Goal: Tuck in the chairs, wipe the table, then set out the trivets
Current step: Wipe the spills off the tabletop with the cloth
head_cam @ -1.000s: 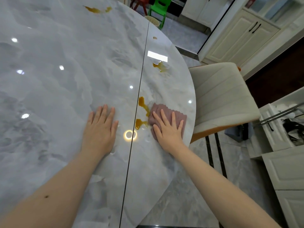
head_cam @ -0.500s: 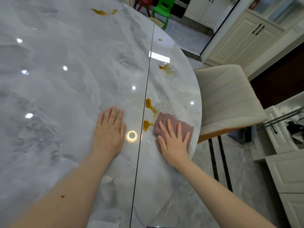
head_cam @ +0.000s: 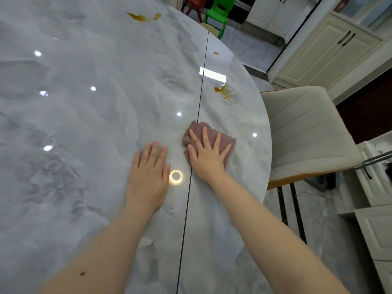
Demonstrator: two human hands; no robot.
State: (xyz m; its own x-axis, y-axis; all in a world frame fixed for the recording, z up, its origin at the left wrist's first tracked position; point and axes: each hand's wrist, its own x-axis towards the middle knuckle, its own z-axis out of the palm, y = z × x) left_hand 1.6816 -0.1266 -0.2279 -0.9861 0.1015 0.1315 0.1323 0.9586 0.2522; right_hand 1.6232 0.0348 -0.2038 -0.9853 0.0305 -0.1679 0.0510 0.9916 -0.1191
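Right hand point(head_cam: 206, 158) flat, fingers spread, pressing ribbed mauve cloth point(head_cam: 206, 134) on seam of glossy grey marble-look counter point(head_cam: 84, 102). Left hand point(head_cam: 148, 177) flat, palm down, just beside, holding nothing. Amber spills: one point(head_cam: 222, 90) near round edge, one point(head_cam: 144, 17) far. Cream padded chair point(head_cam: 305, 132) tucked against edge.

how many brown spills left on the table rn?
2 clear spills on the table: one far, at; one by the right edge, at. More may hide under the cloth.

Cream cabinets point(head_cam: 331, 47) behind; grey tile floor point(head_cam: 244, 45); green plastic chair point(head_cam: 218, 11).
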